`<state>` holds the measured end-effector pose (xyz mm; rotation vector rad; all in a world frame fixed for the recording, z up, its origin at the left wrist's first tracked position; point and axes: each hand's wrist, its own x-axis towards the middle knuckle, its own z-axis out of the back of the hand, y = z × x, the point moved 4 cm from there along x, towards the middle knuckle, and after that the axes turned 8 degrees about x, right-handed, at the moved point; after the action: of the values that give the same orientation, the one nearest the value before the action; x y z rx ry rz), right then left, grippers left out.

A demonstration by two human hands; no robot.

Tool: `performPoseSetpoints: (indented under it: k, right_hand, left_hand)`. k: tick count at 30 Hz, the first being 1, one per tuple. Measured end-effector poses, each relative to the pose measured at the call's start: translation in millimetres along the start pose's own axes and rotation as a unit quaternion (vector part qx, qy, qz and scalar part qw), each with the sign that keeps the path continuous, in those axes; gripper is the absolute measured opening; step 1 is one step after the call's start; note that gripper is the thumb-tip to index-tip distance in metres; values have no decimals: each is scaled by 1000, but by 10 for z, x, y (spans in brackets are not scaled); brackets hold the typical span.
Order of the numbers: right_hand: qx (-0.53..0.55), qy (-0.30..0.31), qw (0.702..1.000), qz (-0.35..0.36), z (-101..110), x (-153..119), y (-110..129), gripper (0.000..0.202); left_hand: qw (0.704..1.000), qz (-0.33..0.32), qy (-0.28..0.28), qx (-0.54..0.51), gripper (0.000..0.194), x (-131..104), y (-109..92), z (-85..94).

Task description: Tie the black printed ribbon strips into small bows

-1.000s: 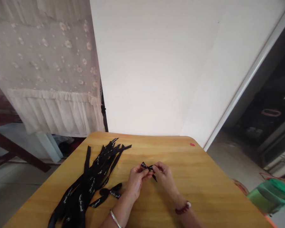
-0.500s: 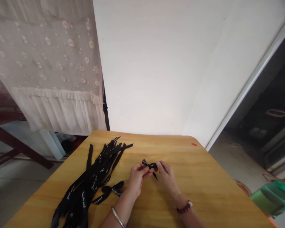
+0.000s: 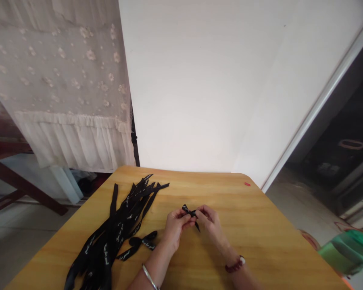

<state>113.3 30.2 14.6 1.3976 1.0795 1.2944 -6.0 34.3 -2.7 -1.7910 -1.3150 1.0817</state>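
Over the middle of the wooden table [image 3: 230, 209], a small black ribbon bow [image 3: 186, 208] with white lettering is pinched between both hands. My left hand [image 3: 176, 225] grips its left side with thumb and fingers. My right hand [image 3: 211, 222] is closed on its right part, covering the right loop. One pointed ribbon tail hangs down between the hands. A pile of black printed ribbon strips [image 3: 119, 225] lies on the table's left side. Beside my left forearm rests another black ribbon bow [image 3: 142, 241].
A small red piece [image 3: 247, 184] lies near the table's back right corner. A white panel [image 3: 199, 88] stands behind the table, with a lace curtain [image 3: 75, 92] to its left. At the lower right is a green translucent container [image 3: 347, 251].
My right hand has moved slightly left, closer to my left hand, and now covers the bow's right loop. The bow sits a little lower and more tilted.
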Motion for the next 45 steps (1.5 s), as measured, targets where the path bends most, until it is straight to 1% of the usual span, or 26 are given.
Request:
performPoseSetpoints:
  k: [3, 5, 13, 17, 22, 26, 36, 41, 45]
  right_hand:
    - [0, 7, 1000, -3, -2, -7, 17, 18]
    - [-6, 10, 1000, -7, -11, -9, 26, 17]
    - [-8, 4, 1000, -11, -13, -2, -10, 7]
    - [-6, -2, 1000, 1, 5, 12, -47, 4]
    - [-19, 8, 1000, 16, -3, 13, -6, 5]
    - [-21, 13, 1000, 11, -20, 3, 18, 4]
    - [-43, 21, 999, 15, -28, -6, -2, 7]
    - [-26, 11, 1000, 15, -30, -8, 14, 6]
    - [-23, 22, 999, 31, -38, -13, 61, 6]
  left_hand:
    - [999, -8, 31, 19, 13, -4, 24, -29]
    - [999, -12, 40, 25, 15, -2, 39, -40]
    - [1000, -10, 15, 25, 22, 2, 56, -38]
    - [1000, -17, 21, 14, 24, -3, 46, -53]
    - [999, -18, 29, 1, 22, -18, 17, -65]
    - [1000, -11, 26, -2, 21, -30, 4, -67]
    - [999, -17, 24, 36, 15, -17, 8, -51]
    - [999, -2, 25, 33, 15, -30, 8, -56]
    - [999, 12, 30, 30, 17, -32, 22, -53]
